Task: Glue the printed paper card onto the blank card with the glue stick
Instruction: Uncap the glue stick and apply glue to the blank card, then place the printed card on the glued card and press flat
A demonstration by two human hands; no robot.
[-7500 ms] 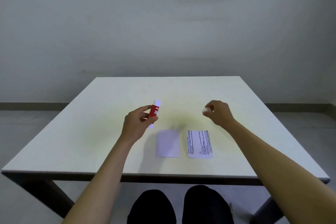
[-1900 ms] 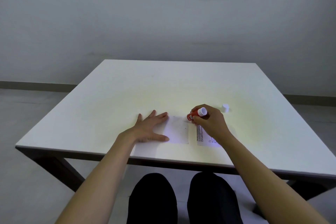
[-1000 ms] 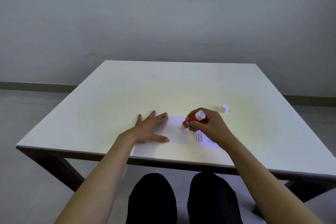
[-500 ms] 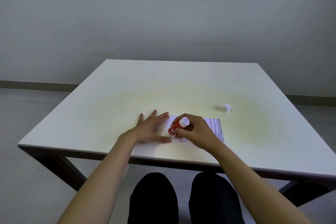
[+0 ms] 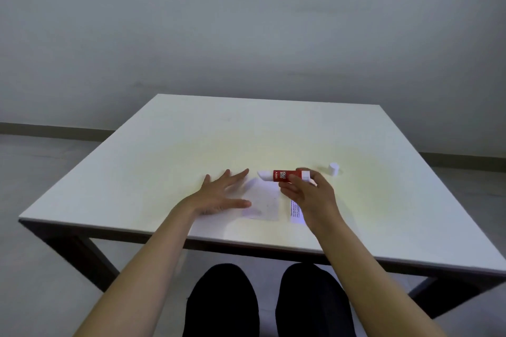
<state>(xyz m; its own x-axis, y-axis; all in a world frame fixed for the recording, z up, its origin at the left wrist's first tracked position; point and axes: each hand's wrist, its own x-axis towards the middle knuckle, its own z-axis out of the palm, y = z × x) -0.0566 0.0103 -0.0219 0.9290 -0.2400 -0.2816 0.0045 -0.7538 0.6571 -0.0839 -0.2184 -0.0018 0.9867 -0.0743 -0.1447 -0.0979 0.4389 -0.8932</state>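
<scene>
The blank card [image 5: 264, 201] lies flat near the front edge of the white table [image 5: 164, 161]. My left hand [image 5: 221, 194] rests flat with spread fingers on the card's left side. My right hand [image 5: 309, 194] grips the red glue stick [image 5: 283, 175], which lies almost level just above the card's far edge, its white glue tip pointing left. The printed card [image 5: 295, 212] sits to the right of the blank one, mostly hidden under my right hand and wrist.
The glue stick's white cap [image 5: 333, 168] stands on the table to the right of my right hand. My dark-clad knees [image 5: 262, 301] show below the table's front edge.
My right hand has lifted the glue stick from the blank card's left part and carried it right and away from me, turning it nearly level. The left hand has stayed put.
</scene>
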